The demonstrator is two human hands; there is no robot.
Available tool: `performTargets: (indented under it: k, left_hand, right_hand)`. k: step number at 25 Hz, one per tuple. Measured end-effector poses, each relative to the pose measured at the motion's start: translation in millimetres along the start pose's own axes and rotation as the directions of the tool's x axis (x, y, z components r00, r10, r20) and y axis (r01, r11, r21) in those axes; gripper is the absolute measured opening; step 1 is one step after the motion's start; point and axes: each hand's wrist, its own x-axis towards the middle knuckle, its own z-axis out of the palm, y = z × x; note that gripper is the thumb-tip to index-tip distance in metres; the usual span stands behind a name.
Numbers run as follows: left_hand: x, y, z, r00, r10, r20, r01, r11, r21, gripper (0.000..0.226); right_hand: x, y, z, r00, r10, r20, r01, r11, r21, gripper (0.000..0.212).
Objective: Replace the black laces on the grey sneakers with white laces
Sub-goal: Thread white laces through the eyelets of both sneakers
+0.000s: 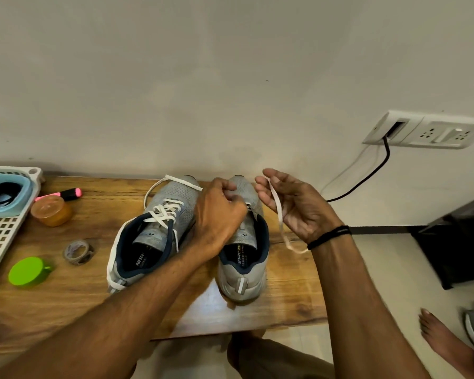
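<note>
Where the work is being done: the left sneaker [173,195] and the right sneaker [244,280], both of grey mesh with dark blue lining, are being kept side by side on the brown wooden table [285,296]. Their heels are being turned toward the person, so the eyelets are being seen from above.
First shoe: a threaded white lace [163,212] is being carried criss-cross through the left sneaker, its ends lying loose over toe and side. This shoe is judged done, bar the tying.
Second shoe: the right sneaker is being laced now, and most of its eyelets are being hidden by a hand.
Left hand [219,212]: it is being held clenched over the right sneaker's tongue. Its fingertips are apparently pinching the flat white lace [278,212] at an eyelet, probably to feed it through.
Right hand [293,206]: the flat white lace is being grasped loosely across the palm and held up beside the toe, its tail hanging in a loop near the wrist. Slack is probably being kept clear of tangles.
Black laces: none is being shown on either shoe. Dark things are lying in the pale blue plastic tub [8,209], but what they are cannot be told.
Set aside: a pink highlighter pen [66,193], an amber round jar [51,210], a patterned tape roll [78,251] and a bright green lid [28,270] are being left well apart, at the left.
</note>
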Motion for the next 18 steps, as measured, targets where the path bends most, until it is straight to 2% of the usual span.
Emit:
performTargets:
  k: [1,3,5,7,9,13,15,17,18]
  left_hand:
    - [4,9,-2,0.993,-0.060,0.103,0.076,0.984,-0.163,0.013]
    - [8,27,-9,0.923,-0.134,0.361,0.267,0.898,-0.350,0.024]
    - [12,35,-21,0.805,-0.150,0.574,0.414,0.834,-0.363,0.032]
    - [13,36,-36,0.687,-0.130,0.714,0.473,0.827,-0.305,0.034]
    - [15,37,-48,0.638,-0.087,0.765,0.465,0.835,-0.294,0.028]
    - [18,37,-55,0.670,-0.079,0.738,0.413,0.866,-0.283,0.020]
    - [14,38,-55,0.635,-0.070,0.770,0.357,0.910,-0.212,0.024]
    - [11,41,-57,0.587,-0.033,0.809,0.314,0.930,-0.191,0.030]
    - [12,43,-59,0.589,-0.017,0.808,0.321,0.922,-0.215,0.032]
  right_hand:
    - [0,0,2,0.999,-0.016,0.028,0.015,0.999,0.042,0.021]
    - [-1,3,6,0.998,-0.059,0.038,0.058,0.998,0.034,0.022]
    - [-1,7,9,0.992,-0.125,0.018,0.126,0.992,-0.029,0.022]
    - [0,6,9,0.984,-0.178,0.008,0.178,0.983,-0.053,0.025]
    - [1,3,8,0.984,-0.178,-0.001,0.178,0.984,-0.023,0.029]
    - [3,4,8,0.993,-0.111,0.048,0.103,0.983,0.150,0.034]
    - [3,6,11,0.991,-0.115,0.067,0.104,0.983,0.152,0.032]
    - [5,7,13,0.987,-0.161,-0.015,0.162,0.982,0.096,0.025]
    - [8,8,10,0.975,-0.195,-0.107,0.202,0.977,0.066,0.020]
